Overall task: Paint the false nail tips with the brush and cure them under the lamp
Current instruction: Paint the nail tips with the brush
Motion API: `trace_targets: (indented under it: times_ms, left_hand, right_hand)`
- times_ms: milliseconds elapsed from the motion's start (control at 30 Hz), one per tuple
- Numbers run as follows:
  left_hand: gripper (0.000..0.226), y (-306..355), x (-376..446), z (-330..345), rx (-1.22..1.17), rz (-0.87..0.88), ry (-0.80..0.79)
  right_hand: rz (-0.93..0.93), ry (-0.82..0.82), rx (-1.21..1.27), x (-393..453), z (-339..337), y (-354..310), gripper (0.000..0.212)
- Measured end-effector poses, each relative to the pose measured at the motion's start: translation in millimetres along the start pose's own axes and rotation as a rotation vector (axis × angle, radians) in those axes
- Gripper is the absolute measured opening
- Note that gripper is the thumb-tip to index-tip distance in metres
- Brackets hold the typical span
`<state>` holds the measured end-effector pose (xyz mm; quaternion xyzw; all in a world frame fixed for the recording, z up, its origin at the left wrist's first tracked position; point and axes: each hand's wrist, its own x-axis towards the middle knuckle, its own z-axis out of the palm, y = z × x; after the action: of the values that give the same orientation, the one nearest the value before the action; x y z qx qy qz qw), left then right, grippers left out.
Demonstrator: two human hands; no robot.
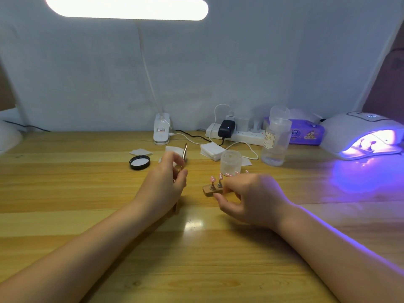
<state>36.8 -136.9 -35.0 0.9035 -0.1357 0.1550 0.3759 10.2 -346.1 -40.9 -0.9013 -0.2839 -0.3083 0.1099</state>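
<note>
A small wooden holder (208, 190) stands mid-table with pink false nail tips (216, 179) upright on pegs. My right hand (251, 200) grips its right part between thumb and fingers, hiding the rest of the row. My left hand (166, 184) pinches a gold-handled brush (184, 155) just left of the holder, handle pointing up and away; the bristle end is hidden by my fingers. A white curing lamp (360, 134) glows violet at the far right, with another nail holder (365, 147) inside it.
A frosted jar (231, 161) stands behind the holder, its black lid (140, 162) further left. White wipes (211, 150), a clear liquid bottle (276, 138), a power strip (236, 133), a purple tissue pack (306, 133) and a desk lamp base (161, 131) line the back.
</note>
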Motion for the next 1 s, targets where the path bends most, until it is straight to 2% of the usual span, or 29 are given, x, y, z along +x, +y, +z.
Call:
trace_targets:
  times_ms: [267,567,833,1000]
  left_hand:
    - [0.030,-13.4,-6.5,7.9,-0.258,0.123,-0.076]
    - [0.052,-13.0,-9.8,6.8,-0.254,0.276,0.050]
    - [0.049,-9.6,-11.4,11.9,-0.239,0.315,0.104]
    - [0.035,-10.8,-13.3,13.1,-0.269,0.308,0.109]
  right_hand:
    - [0.087,-0.164,-0.182,0.2,2.4,16.3,0.041]
    - [0.080,-0.281,-0.158,3.0,4.5,19.3,0.036]
    - [0.187,-0.337,0.028,4.4,4.8,12.9,0.038]
    - [0.312,-0.220,0.074,4.2,9.5,6.6,0.031]
